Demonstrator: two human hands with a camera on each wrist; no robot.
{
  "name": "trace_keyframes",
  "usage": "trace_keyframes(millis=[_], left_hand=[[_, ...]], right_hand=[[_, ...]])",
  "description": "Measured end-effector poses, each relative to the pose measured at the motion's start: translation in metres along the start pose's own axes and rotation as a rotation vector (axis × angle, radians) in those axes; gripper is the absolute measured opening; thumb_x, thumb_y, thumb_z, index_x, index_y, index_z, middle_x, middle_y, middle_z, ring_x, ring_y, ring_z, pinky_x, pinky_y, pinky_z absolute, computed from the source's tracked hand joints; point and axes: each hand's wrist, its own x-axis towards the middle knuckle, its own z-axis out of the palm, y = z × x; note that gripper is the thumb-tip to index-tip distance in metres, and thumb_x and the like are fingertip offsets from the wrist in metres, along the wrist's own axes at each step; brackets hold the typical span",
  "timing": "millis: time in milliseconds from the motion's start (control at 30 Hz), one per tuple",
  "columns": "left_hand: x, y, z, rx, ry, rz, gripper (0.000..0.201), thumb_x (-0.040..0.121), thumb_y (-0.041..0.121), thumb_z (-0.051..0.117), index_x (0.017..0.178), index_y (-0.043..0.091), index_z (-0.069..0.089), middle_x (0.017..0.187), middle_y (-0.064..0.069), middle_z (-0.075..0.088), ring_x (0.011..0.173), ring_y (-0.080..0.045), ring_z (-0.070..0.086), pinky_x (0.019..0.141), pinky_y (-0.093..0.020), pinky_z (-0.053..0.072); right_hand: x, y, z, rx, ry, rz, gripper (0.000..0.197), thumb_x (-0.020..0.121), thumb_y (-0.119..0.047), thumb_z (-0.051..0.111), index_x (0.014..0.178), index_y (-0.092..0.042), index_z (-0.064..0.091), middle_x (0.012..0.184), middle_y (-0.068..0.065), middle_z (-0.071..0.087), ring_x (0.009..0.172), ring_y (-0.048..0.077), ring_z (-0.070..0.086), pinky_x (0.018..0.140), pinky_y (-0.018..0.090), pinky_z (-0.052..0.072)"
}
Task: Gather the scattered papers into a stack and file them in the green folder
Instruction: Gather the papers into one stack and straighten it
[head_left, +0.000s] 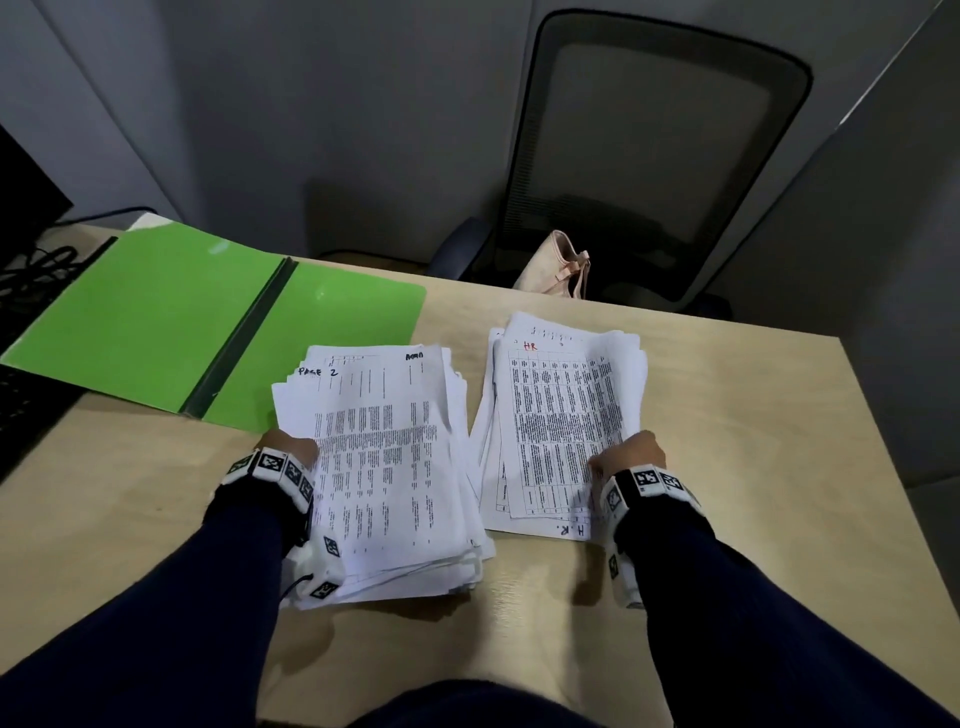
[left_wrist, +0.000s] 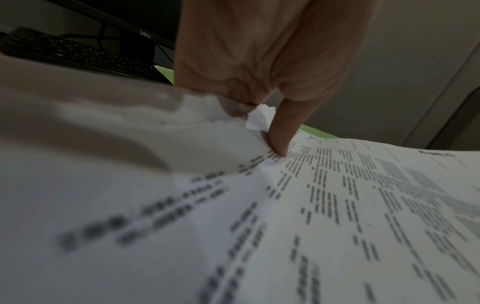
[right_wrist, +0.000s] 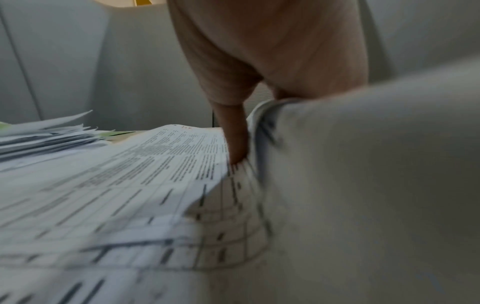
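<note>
Two loose piles of printed papers lie side by side on the wooden desk (head_left: 727, 467). My left hand (head_left: 288, 447) grips the left edge of the left pile (head_left: 384, 467), thumb pressed on its top sheet (left_wrist: 279, 144). My right hand (head_left: 631, 457) grips the right edge of the right pile (head_left: 561, 426), marked "HR" in red, with the thumb on top (right_wrist: 235, 142); the fingers beneath are hidden. The green folder (head_left: 156, 322) lies open flat at the desk's far left, its dark spine (head_left: 239, 338) running down the middle. The left pile's far corner overlaps the folder's near edge.
A black keyboard (head_left: 26, 410) and cables sit at the left edge beside a monitor (left_wrist: 145, 35). A grey mesh office chair (head_left: 660, 156) with a beige bag (head_left: 556, 265) stands beyond the desk's far edge. Bare desk shows to the right and near me.
</note>
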Motion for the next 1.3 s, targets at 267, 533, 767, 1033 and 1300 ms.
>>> trace_keyframes(millis=[267,533,767,1033,1300], left_hand=[[0.0,-0.002,0.002,-0.07,0.022,0.043,0.04,0.089,0.003,0.058,0.126,-0.01,0.053,0.129,-0.032,0.054,0.121,-0.04,0.054,0.095,-0.04,0.044],[-0.006,-0.008,0.017,-0.19,-0.06,0.127,0.041,0.086,0.014,0.069,0.059,0.017,0.038,0.061,0.0,0.039,0.054,-0.01,0.037,0.06,-0.024,0.036],[-0.022,-0.012,0.033,-0.161,-0.152,0.177,0.014,0.089,0.017,0.061,0.087,0.004,0.061,0.094,-0.013,0.062,0.086,-0.025,0.059,0.081,-0.03,0.044],[-0.022,-0.018,0.035,-0.473,-0.247,0.068,0.061,0.1,0.044,0.034,0.137,-0.004,0.042,0.142,-0.021,0.045,0.119,-0.032,0.051,0.103,-0.033,0.038],[0.037,-0.045,0.068,-0.658,-0.313,0.104,0.115,0.047,0.057,0.083,0.141,0.007,0.039,0.139,-0.011,0.053,0.123,-0.033,0.053,0.104,-0.046,0.042]], right_hand=[[-0.001,0.008,-0.044,0.108,0.234,-0.332,0.019,0.079,0.0,0.048,0.091,-0.01,0.058,0.081,0.015,0.062,0.07,0.032,0.059,0.062,0.034,0.049],[-0.02,-0.008,-0.105,0.701,0.053,-0.529,0.013,0.078,0.003,0.051,0.081,-0.005,0.06,0.066,0.008,0.052,0.052,0.018,0.045,0.05,0.018,0.04],[-0.076,-0.027,-0.063,0.721,-0.171,-0.398,0.03,0.085,0.009,0.044,0.102,-0.011,0.058,0.07,0.001,0.059,0.054,0.014,0.055,0.042,0.014,0.044],[-0.1,-0.021,0.029,0.182,-0.173,-0.386,0.027,0.085,-0.002,0.042,0.108,-0.009,0.054,0.096,0.015,0.063,0.079,0.027,0.056,0.068,0.03,0.043],[-0.116,-0.025,0.036,-0.036,-0.299,-0.513,0.031,0.081,-0.014,0.057,0.106,-0.012,0.038,0.105,0.012,0.054,0.093,0.031,0.061,0.078,0.037,0.053]])
